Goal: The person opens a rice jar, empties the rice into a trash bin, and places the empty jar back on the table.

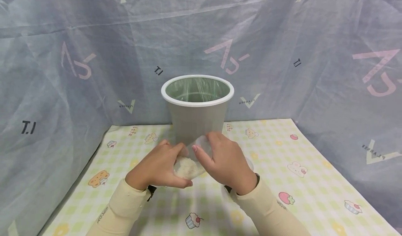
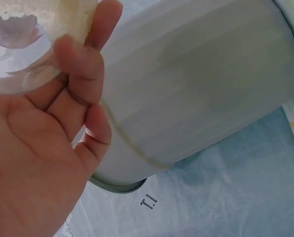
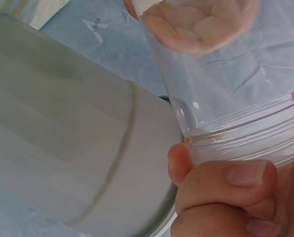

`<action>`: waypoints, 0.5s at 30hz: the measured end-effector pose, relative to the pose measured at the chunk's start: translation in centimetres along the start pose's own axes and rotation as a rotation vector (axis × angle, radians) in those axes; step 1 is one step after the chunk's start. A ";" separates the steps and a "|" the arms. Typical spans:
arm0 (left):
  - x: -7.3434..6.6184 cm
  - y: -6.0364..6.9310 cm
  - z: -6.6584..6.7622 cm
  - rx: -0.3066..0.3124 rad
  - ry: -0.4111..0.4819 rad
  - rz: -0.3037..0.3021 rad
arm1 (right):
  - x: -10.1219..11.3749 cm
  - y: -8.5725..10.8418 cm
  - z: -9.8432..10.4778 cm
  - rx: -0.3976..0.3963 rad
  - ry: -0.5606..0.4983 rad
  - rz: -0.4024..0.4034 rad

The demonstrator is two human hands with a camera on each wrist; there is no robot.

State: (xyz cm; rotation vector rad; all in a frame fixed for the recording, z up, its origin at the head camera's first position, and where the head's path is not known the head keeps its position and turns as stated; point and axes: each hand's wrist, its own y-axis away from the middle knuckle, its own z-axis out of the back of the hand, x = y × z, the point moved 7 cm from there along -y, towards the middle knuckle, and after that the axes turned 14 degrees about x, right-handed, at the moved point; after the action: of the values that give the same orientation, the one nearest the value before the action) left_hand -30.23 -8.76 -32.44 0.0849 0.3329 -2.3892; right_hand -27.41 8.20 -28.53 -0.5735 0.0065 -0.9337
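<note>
A clear plastic jar [image 1: 201, 155] is held on its side between both hands, in front of the bin. Off-white grains like rice [image 1: 186, 168] lie at its left end. My left hand [image 1: 157, 168] grips that end, fingers curled round it in the left wrist view. My right hand [image 1: 230, 161] holds the other end; the right wrist view shows its fingers curled at the jar's threaded neck [image 3: 250, 123]. Whether a lid covers the mouth cannot be told.
A light grey bin [image 1: 198, 120] with a white rim and a clear liner stands behind the hands. A clear round item [image 1: 250, 163] is partly hidden by the right wrist. The checked tablecloth [image 1: 270, 211] meets a grey-blue curtain [image 1: 125, 61] at the back and sides.
</note>
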 end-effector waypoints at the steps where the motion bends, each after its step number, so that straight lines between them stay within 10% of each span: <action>1: 0.0 0.0 0.0 0.000 0.000 -0.001 | 0.0 0.0 0.0 -0.001 0.001 0.000; 15: -0.2 0.1 0.2 -0.018 0.008 -0.017 | 0.2 0.1 0.3 -0.022 0.028 0.016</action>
State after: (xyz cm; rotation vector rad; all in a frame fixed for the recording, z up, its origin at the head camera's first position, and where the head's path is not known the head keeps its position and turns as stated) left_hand -30.02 -8.77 -32.19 0.0836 0.3598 -2.4032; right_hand -27.15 8.26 -28.34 -0.5797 0.0464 -0.9270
